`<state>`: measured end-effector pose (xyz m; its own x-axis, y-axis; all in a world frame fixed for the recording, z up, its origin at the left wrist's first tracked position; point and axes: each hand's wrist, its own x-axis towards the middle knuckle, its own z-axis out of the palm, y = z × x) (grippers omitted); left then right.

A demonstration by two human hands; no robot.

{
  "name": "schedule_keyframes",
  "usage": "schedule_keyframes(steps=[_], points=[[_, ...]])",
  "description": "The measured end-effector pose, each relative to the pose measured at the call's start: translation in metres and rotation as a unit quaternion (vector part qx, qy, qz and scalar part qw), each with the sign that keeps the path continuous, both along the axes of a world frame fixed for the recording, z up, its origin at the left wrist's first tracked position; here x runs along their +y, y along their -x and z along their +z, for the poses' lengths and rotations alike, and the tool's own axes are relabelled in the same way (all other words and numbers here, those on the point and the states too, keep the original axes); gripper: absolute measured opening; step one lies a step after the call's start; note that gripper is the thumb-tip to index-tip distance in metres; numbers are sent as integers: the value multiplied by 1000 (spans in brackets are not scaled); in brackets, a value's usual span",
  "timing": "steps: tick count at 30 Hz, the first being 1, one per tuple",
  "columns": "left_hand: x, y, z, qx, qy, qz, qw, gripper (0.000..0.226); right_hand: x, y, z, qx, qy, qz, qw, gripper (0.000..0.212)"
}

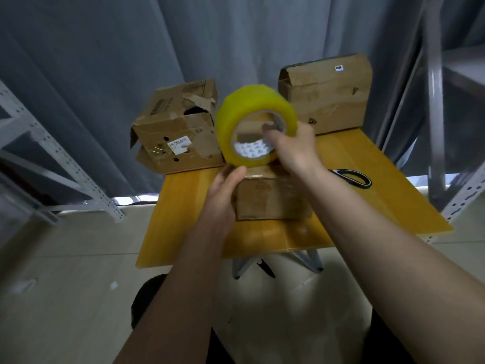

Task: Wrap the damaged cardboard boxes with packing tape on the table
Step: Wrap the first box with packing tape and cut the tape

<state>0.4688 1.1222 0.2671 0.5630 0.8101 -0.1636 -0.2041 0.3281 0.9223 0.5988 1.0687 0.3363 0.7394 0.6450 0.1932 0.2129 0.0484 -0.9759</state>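
Note:
A big yellow roll of packing tape (237, 115) is held up above the table's middle. My right hand (294, 148) grips it, with fingers hooked through its core. Below it a small cardboard box (270, 198) sits on the yellow table (183, 211). My left hand (225, 187) holds the box's upper left edge, thumb up by the bottom of the roll. A torn box with a white label (178, 130) stands at the back left. Another dented box (328, 95) stands at the back right.
Black-handled scissors (354, 178) lie on the table right of the small box. Grey metal shelving uprights stand at the left (65, 164) and right (435, 127). A grey curtain hangs behind the table. Pale floor surrounds it.

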Motion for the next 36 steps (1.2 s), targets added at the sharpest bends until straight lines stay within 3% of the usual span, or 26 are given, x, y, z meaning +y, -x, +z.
schedule_keyframes(steps=[7, 11, 14, 19, 22, 36], points=[[5, 11, -20, -46, 24, 19, 998, 57, 4, 15, 7, -56, -1, 21, 998, 4], [11, 12, -18, -53, 55, 63, 995, 77, -19, -14, 21, -105, 2, -42, 994, 17], [16, 14, -22, -54, 63, 76, 994, 79, -46, -43, 13, -131, 36, -100, 986, 20], [16, 11, -17, -45, 53, 73, 995, 87, -72, -68, -17, -75, 22, -190, 979, 14], [14, 12, -16, -41, 56, 79, 994, 89, -76, -70, -25, -86, 24, -204, 975, 4], [13, 9, -9, -17, 18, 77, 997, 75, -99, -87, -24, -189, 84, -201, 957, 17]])
